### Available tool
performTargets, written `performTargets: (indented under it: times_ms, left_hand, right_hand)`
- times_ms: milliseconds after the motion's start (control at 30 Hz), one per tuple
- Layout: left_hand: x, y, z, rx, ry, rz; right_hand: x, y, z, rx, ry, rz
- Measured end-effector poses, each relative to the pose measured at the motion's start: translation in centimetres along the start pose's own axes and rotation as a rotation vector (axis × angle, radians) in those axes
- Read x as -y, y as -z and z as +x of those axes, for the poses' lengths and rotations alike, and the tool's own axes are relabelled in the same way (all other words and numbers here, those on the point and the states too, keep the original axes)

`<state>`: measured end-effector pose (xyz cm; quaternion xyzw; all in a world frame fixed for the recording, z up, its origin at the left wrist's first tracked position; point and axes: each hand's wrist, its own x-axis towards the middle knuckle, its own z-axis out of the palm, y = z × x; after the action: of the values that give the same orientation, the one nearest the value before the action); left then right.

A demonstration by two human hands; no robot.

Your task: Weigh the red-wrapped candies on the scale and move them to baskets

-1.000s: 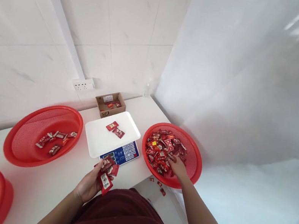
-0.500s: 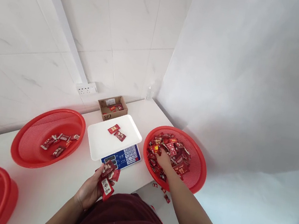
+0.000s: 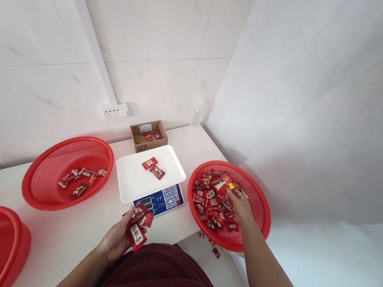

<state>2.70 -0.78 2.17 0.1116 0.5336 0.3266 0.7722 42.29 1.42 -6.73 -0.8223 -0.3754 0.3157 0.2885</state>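
My left hand (image 3: 115, 240), in front of the scale, is closed around several small red wrapped packets (image 3: 137, 234), fanned out. Over the right-hand red plastic basket (image 3: 266, 211), the fingers of my right hand (image 3: 239, 207) pinch a red packet with a yellow patch (image 3: 226, 184). Many red and dark-red packets (image 3: 211, 211) are heaped in that basket below my fingers. Between the baskets stands a scale with a white tray (image 3: 129, 179) and a blue keypad panel (image 3: 169, 199). Two red packets (image 3: 153, 168) lie on its tray.
A small cardboard box (image 3: 148, 145) with red packets stands behind the scale. To the left, another red basket (image 3: 36, 185) holds several packets, and a third (image 3: 16, 241) is nearer. A few packets (image 3: 215, 252) lie below the table edge. A wall socket (image 3: 115, 110) is behind.
My right hand has moved right within the basket, and the packet with the yellow patch has shifted right with it. My left hand keeps its packets. The view has shifted slightly.
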Motion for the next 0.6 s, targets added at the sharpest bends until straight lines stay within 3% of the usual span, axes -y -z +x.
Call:
performTargets:
  times_ms: [100, 200, 367, 533, 600]
  left_hand:
    - [0.2, -0.1, 0.3, 0.009, 0.028, 0.022]
    - [0.2, -0.3, 0.5, 0.015, 0.038, 0.042]
    - [0.2, -0.4, 0.6, 0.034, 0.037, 0.048]
    - [0.3, -1.0, 0.8, 0.028, 0.052, 0.068]
    - [0.3, -1.6, 0.8, 0.05, 0.067, 0.101]
  right_hand:
    - [-1.1, 0.4, -0.8, 0.067, -0.048, -0.026]
    - [-2.0, -1.0, -2.3, 0.163, -0.056, -0.11]
    - [-2.2, -2.8, -3.8, 0.134, -0.054, -0.254]
    - [2.5, -2.5, -5.2, 0.074, 0.046, -0.228]
    - [6.0, -3.1, -6.9, 0.213, 0.131, -0.007]
